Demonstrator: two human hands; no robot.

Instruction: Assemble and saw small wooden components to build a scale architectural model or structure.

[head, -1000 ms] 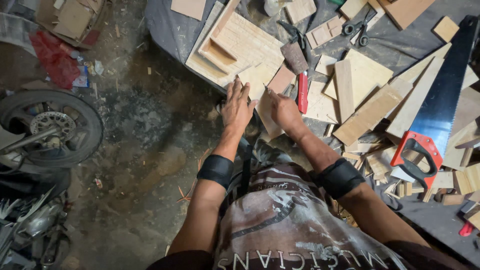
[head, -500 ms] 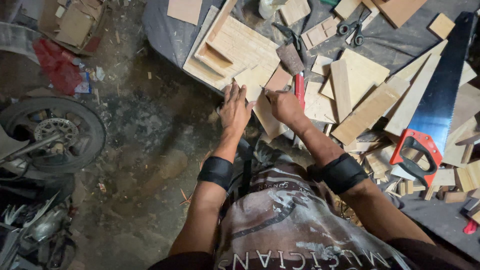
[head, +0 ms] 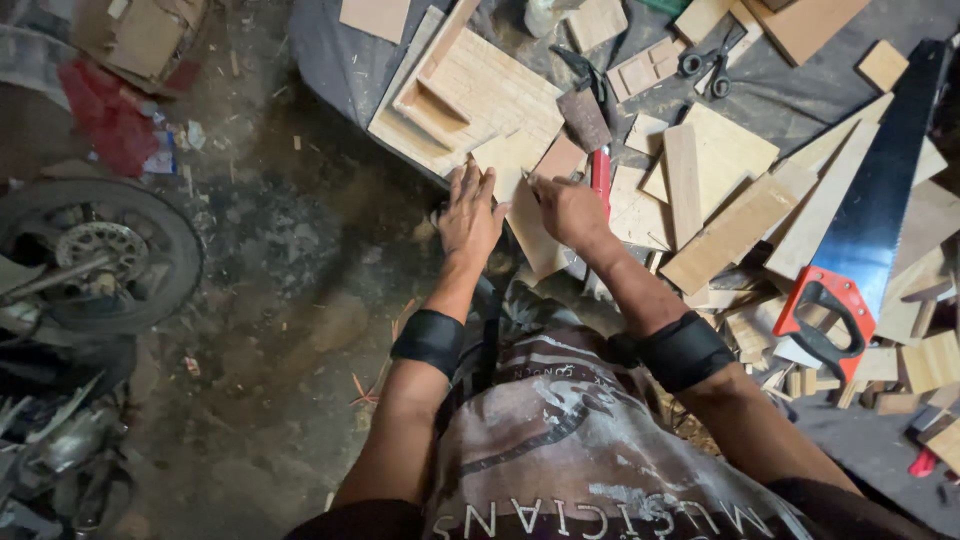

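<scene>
We were marking, we judged: left hand (head: 470, 215) lay flat on the wooden piece (head: 530, 205), right hand (head: 568, 208) pinched a thin tool, and steadiness was wanted next.

Place: rough woodworking workshop.
Right of frame: handsaw (head: 880, 215), wood offcuts (head: 735, 230), hammer (head: 590, 135), scissors (head: 705, 65).
Left: motorbike wheel (head: 95, 255) on dirty floor (head: 290, 300).

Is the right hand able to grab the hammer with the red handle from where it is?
Probably yes. The right hand rests on a wooden piece right beside the hammer, whose red handle lies just next to the knuckles. Nothing covers the handle, though the fingers seem to pinch something small already.
</scene>
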